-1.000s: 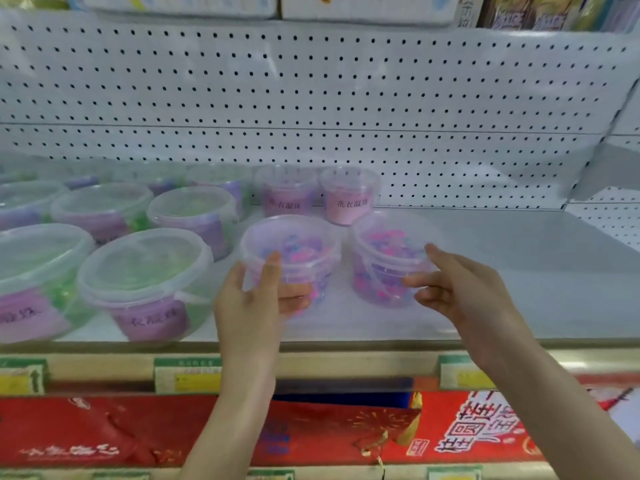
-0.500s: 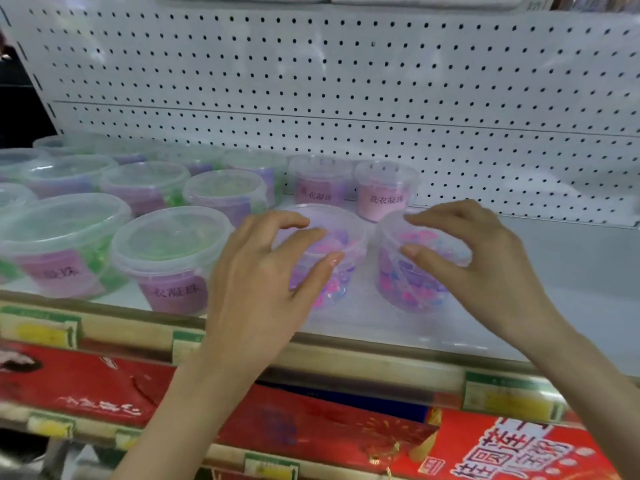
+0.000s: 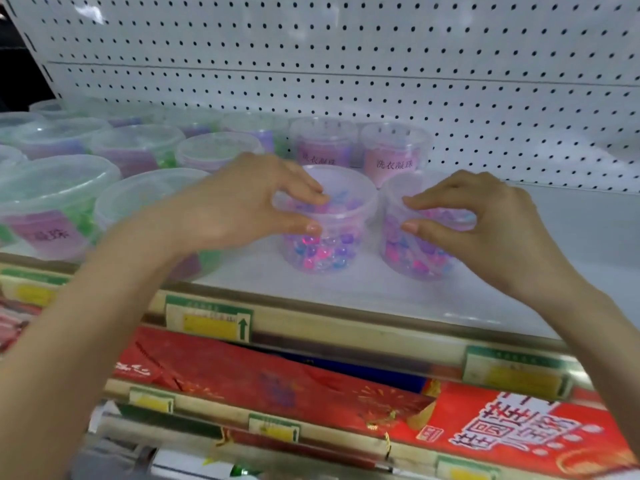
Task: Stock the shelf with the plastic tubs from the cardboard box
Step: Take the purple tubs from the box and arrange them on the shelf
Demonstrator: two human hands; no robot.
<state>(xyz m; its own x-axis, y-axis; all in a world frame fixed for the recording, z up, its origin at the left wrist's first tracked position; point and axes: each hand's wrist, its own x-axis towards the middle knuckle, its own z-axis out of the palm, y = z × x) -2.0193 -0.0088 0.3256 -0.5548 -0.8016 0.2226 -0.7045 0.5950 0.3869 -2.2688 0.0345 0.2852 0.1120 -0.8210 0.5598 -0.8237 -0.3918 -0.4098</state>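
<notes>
On the shelf (image 3: 554, 237), the left hand (image 3: 239, 202) pinches the left tub (image 3: 329, 244), the right hand (image 3: 485, 223) the right tub (image 3: 412, 261). Gentle turns should face labels forward.

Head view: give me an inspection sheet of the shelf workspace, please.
Surface: white shelf, bare at right.
Job's things: left bead tub and right bead tub upright, side by side at front; two pink-labelled tubs behind; larger tubs fill left side; cardboard box not in view.
Clutter: nothing seen.
Hands: left hand pinches left bead tub's rim; right hand pinches right bead tub's rim.
Cables: nothing seen.
Surroundings: pegboard behind; price tags on edge; red boxes below.
</notes>
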